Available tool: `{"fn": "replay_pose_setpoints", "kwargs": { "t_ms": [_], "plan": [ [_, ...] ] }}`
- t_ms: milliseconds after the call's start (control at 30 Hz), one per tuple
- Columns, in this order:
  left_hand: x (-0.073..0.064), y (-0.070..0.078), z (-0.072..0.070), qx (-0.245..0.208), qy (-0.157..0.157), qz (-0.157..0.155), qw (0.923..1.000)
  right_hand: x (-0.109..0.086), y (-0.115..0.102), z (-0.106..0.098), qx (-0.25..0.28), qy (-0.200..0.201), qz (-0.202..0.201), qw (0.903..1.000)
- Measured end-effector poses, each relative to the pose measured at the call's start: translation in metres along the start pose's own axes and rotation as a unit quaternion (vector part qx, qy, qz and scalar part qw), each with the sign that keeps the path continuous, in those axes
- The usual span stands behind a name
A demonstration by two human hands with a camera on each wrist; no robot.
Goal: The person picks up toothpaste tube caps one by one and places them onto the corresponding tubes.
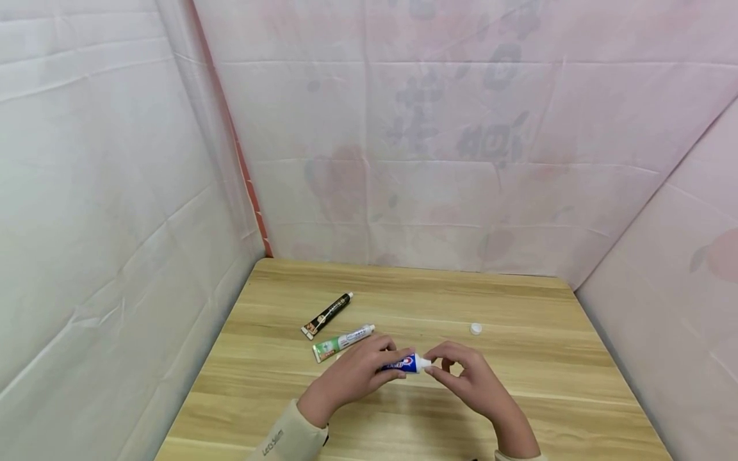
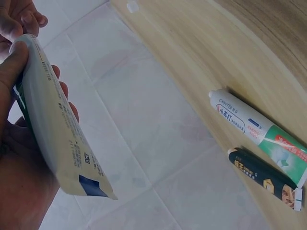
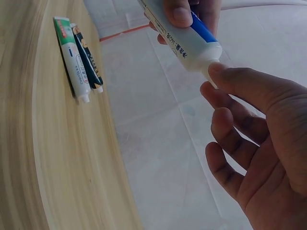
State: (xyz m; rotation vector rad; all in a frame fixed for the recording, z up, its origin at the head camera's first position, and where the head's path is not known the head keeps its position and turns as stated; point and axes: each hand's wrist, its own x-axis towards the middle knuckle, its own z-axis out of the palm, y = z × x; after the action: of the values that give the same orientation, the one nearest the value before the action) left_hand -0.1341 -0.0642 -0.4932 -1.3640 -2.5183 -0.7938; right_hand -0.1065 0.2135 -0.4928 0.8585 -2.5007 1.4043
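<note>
My left hand (image 1: 360,371) grips a blue and white toothpaste tube (image 1: 408,364), holding it above the table. In the left wrist view the tube's pale printed side and flat crimped end (image 2: 91,186) show below the thumb. The tube's narrow white tip (image 3: 211,73) points toward my right hand (image 1: 473,378), whose thumb and index finger pinch it. My right hand's other fingers (image 3: 225,165) curl loosely and touch nothing. Whether that tip is a bare nozzle or a small cap, I cannot tell.
Left of the hands, a green and white toothpaste tube (image 1: 344,343) and a black toothpaste tube (image 1: 327,316) lie on the wooden table (image 1: 277,397). A round white cap (image 1: 475,328) lies at the right. Pale hanging sheets (image 1: 426,192) enclose the table's back and sides.
</note>
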Motion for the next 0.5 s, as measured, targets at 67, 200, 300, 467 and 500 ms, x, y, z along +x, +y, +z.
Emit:
{"fn": "replay_pose_setpoints", "kwargs": {
  "t_ms": [67,200,300,467,500],
  "plan": [
    [0.0003,0.0,0.0001,0.001,-0.002,-0.004,1.0,0.0006,-0.0006,-0.0001,0.003,0.001,0.003,1.0],
    [0.001,0.0011,-0.0003,0.002,-0.008,-0.012,0.9999,0.0014,-0.0019,0.0001,0.008,0.006,-0.005,0.9999],
    [0.0014,0.0022,-0.0007,0.0,-0.011,-0.019,0.9998,0.0015,-0.0027,0.0005,0.011,0.007,-0.009,0.9999],
    [0.0018,0.0037,-0.0008,0.004,-0.01,-0.022,0.9997,0.0017,-0.0047,0.0007,0.009,0.008,0.003,0.9999],
    [0.0018,0.0037,-0.0005,0.005,-0.009,-0.021,0.9997,0.0017,-0.0048,0.0009,0.007,0.009,0.006,0.9999]
  ]
}}
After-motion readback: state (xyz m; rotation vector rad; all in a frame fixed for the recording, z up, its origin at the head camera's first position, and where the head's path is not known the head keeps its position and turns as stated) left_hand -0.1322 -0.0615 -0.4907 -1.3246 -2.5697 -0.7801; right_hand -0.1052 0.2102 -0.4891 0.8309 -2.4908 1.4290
